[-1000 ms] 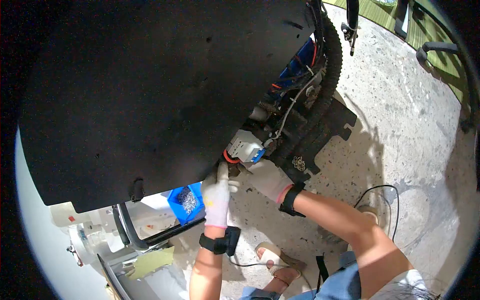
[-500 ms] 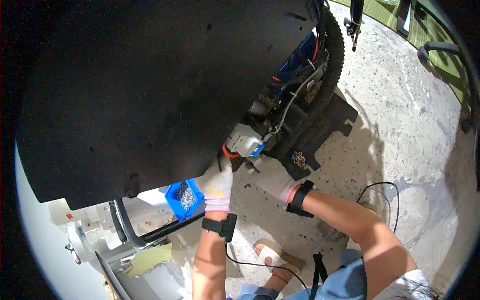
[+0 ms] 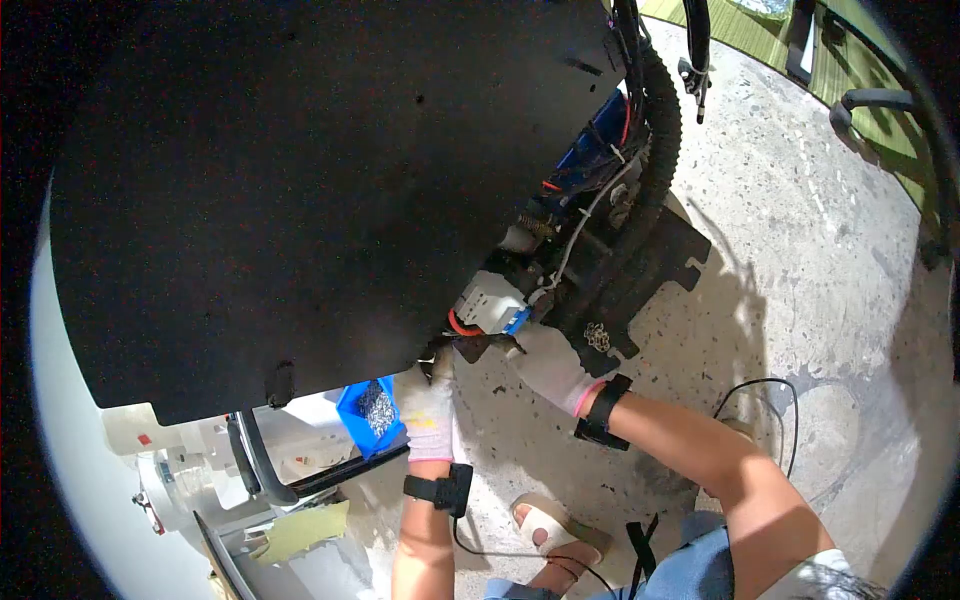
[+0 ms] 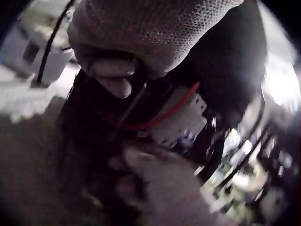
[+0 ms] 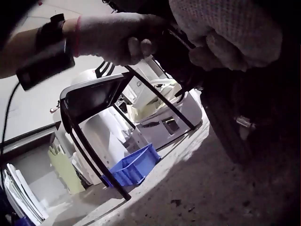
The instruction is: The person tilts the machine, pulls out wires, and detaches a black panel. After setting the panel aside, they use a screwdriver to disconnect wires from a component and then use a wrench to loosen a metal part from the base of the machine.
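Observation:
Both hands wear pale knit gloves and work at the lower edge of a large black panel [image 3: 300, 220]. Beside them is a white connector block [image 3: 490, 302] with a blue tab and a red wire [image 3: 459, 325]. My left hand [image 3: 428, 415] curls its fingers at the panel edge, below the red wire. My right hand [image 3: 552, 372] is close by, under the blue tab, its fingers bent. A thin dark strip [image 4: 135, 102] runs between the two hands, and both grip it. Its ends are hidden by gloves and shadow.
A blue bin [image 3: 352, 428] holding small shiny pieces stands left of my left hand. Black corrugated tubing [image 3: 662, 130] and wiring run up the right side. A flat black plate [image 3: 675, 245] juts over the speckled floor [image 3: 800, 240]. A black-framed stand [image 5: 96, 172] is nearby.
My left hand has drawn slightly down from the red wire, its thumb no longer pointing up at it. The right hand has shifted slightly right. More of the dark strip shows between them.

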A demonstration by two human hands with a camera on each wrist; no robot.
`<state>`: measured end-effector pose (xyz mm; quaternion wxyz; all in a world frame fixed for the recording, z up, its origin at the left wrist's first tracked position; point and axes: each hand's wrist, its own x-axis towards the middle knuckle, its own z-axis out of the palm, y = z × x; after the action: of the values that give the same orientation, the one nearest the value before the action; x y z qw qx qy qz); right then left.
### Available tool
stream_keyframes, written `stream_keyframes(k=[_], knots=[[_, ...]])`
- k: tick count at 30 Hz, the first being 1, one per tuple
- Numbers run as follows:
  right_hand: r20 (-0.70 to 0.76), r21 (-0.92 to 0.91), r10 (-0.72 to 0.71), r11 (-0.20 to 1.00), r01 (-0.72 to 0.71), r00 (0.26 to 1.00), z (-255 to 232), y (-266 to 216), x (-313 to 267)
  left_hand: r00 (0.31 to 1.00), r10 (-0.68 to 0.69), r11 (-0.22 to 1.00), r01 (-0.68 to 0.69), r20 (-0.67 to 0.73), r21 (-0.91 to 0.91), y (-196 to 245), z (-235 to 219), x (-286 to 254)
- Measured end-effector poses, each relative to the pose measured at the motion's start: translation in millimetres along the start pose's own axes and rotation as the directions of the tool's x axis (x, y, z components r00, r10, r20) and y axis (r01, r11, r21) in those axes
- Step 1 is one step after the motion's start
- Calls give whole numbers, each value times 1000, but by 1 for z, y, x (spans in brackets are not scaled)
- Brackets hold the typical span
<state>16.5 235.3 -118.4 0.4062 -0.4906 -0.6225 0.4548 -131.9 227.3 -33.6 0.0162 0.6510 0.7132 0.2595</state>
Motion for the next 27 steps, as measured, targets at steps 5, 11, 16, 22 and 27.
stream_keyframes(k=[5,11,16,22,27], knots=[[159,-44,120,992,-114,980,-5,-5,2,979,77,969,-118,190,218,-21,-4,5],[80,-30,62,998,-60,995,0,-2,2,988,111,968,-133,112,212,-10,13,7],[101,-60,68,996,-62,993,0,-1,2,634,-619,368,756,465,-542,44,6,8],[107,-74,63,996,-55,992,-3,3,3,924,-268,964,257,272,75,18,-12,3],[77,-69,16,998,-11,997,2,6,2,920,235,969,-246,313,-5,15,-14,15]])
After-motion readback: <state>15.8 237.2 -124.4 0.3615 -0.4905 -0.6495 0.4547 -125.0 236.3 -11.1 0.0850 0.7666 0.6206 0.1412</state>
